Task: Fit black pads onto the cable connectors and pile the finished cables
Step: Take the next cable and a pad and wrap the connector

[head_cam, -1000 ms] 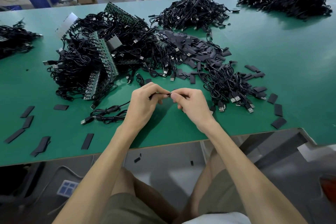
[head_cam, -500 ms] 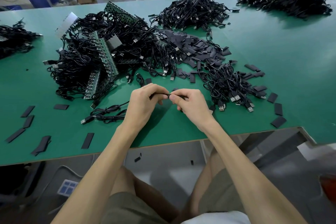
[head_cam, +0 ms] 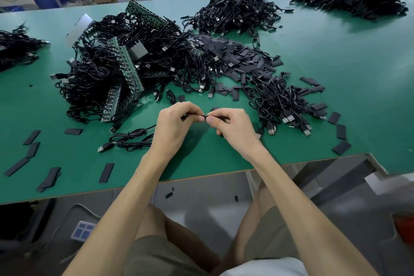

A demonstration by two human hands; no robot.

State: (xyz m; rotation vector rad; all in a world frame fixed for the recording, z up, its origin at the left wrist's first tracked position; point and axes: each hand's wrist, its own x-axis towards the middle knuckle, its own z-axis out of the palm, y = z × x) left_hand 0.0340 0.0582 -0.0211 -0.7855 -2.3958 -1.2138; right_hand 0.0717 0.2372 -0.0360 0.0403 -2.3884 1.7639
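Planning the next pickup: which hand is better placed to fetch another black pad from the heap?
Right, probably: the right hand lies nearer the heap of flat black rectangular pads, while the left hand pinches the thin black cable that trails to its coil on the left.

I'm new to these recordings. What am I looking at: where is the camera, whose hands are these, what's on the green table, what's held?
No machine here: a person works with bare hands, filmed by a head-worn camera looking down. The left hand and right hand pinch a thin black cable between them; whether a pad is on it cannot be seen. On the green table lie a big tangle of USB cables with green circuit board strips, a heap of black pads, a smaller cable pile and loose pads.
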